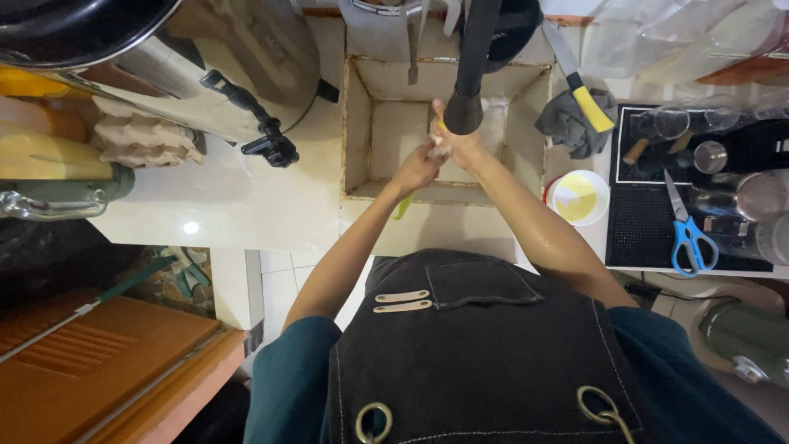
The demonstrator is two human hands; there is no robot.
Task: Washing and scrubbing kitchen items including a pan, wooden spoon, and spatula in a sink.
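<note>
Over a small square white sink [359,131], my left hand [417,167] and my right hand [457,145] press together. They meet just under the dark spout of a tap [470,74]. White lather shows between the fingers. The spout hides part of my right hand, so I cannot tell whether anything is held. A green object [403,207] lies at the sink's near rim, below my left wrist.
Left of the sink stands a large steel urn with a black spigot [261,131]. To the right lie a grey cloth [567,123], a yellow-handled knife [585,94], a small white bowl with yellow liquid [578,197], and blue scissors [687,234] on a black mat with glasses.
</note>
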